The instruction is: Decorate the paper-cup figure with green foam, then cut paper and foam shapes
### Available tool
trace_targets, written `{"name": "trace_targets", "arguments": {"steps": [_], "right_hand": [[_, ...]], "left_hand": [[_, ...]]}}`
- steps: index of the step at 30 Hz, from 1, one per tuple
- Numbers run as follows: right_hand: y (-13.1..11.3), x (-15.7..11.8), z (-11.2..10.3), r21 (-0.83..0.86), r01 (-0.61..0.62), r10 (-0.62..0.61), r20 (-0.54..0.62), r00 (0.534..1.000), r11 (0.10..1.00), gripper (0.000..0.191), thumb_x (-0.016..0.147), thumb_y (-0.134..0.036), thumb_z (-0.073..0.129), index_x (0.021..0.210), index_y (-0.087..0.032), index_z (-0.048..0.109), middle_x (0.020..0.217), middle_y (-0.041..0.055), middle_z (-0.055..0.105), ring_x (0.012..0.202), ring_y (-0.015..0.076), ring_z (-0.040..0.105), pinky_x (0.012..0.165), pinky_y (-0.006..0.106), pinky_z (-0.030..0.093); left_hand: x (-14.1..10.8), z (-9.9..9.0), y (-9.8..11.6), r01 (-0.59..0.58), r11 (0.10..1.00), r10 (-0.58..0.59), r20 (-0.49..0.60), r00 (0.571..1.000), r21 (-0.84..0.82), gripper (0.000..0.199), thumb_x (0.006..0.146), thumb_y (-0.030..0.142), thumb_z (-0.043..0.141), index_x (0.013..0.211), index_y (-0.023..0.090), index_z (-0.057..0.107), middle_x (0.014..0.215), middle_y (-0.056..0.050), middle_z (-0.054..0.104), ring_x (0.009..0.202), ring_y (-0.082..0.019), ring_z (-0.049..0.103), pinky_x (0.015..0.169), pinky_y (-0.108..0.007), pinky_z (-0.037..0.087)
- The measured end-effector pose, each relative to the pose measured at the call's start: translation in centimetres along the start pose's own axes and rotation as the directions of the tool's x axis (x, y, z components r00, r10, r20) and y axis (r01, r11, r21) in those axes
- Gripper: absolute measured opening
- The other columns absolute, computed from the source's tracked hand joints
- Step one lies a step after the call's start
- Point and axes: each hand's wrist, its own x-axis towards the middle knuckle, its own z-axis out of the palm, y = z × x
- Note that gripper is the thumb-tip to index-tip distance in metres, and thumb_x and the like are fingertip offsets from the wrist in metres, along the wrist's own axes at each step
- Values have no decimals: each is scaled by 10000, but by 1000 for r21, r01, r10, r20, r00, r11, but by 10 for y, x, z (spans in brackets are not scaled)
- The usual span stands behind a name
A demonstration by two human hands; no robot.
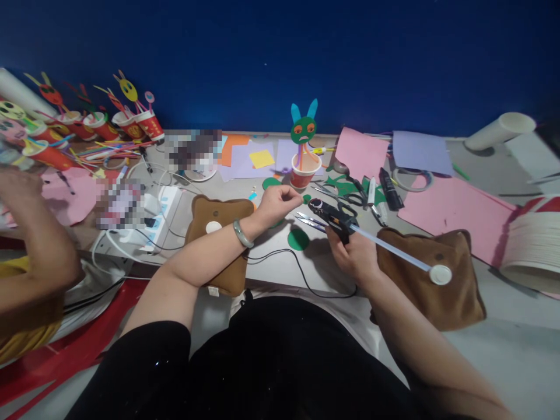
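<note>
My left hand (276, 205) is pinched closed above the table, its fingertips near a small green paper piece (307, 199); what the fingertips hold, if anything, is too small to make out. In my right hand (356, 254) is a black glue gun (336, 219) with a long translucent glue stick (389, 247), its nozzle pointing toward my left fingertips. Scissors (311, 221) lie just under the gun. A green paper circle (298, 239) rests on the table nearer to me. Behind stands a red paper cup (305, 177) with a green face (303, 130) with blue ears.
Brown cushions (433, 291) lie on both sides. Markers (391, 189), more scissors and pink sheets (459, 213) are to the right. A power strip (164, 216) with cables and decorated cups (149, 125) stand left, beside another person's arm (39, 251). A black cord loops at the front.
</note>
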Motion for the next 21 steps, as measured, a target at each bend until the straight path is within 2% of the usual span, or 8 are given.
{"name": "trace_targets", "arguments": {"steps": [7,11,15,18,21], "right_hand": [[-3,0,-3,-20,-2,2,23,1000,1000,456,971,-606,454,926,-202,659,805,166,724,772,336,691,675,408,510],[3,-4,-7,-28,23,-24,-47,999,999,422,972,-570,475,975,-203,684,794,146,729,748,330,699,664,397,507],[18,-7,-18,-77,124,-133,-124,983,989,391,970,-474,509,1172,-190,686,1004,165,762,891,332,718,792,419,529],[28,-8,-25,-215,217,-232,-44,972,952,453,960,-410,515,1330,-174,627,1094,172,742,983,342,683,870,452,502],[33,-9,-27,-376,249,-234,84,968,893,505,990,-358,471,1419,-110,567,1067,184,705,987,350,634,862,465,464]], "left_hand": [[1,1,-2,-2,1000,2,-2,1000,-2,169,754,205,737,627,171,631,648,10,648,628,-97,542,696,-279,463],[1,0,0,5,1000,-5,-14,1000,-4,158,763,189,734,633,168,648,651,9,646,635,-95,543,707,-280,462],[1,-3,5,16,999,-17,-28,999,-40,141,770,173,731,647,160,663,646,18,631,628,-85,528,687,-264,447],[4,-5,9,62,993,-69,-71,995,-102,140,785,164,725,659,157,665,611,33,599,597,-77,503,637,-246,420],[7,-7,14,112,974,-137,-120,983,-194,157,805,131,704,661,161,650,583,47,571,560,-69,478,605,-235,405]]}}
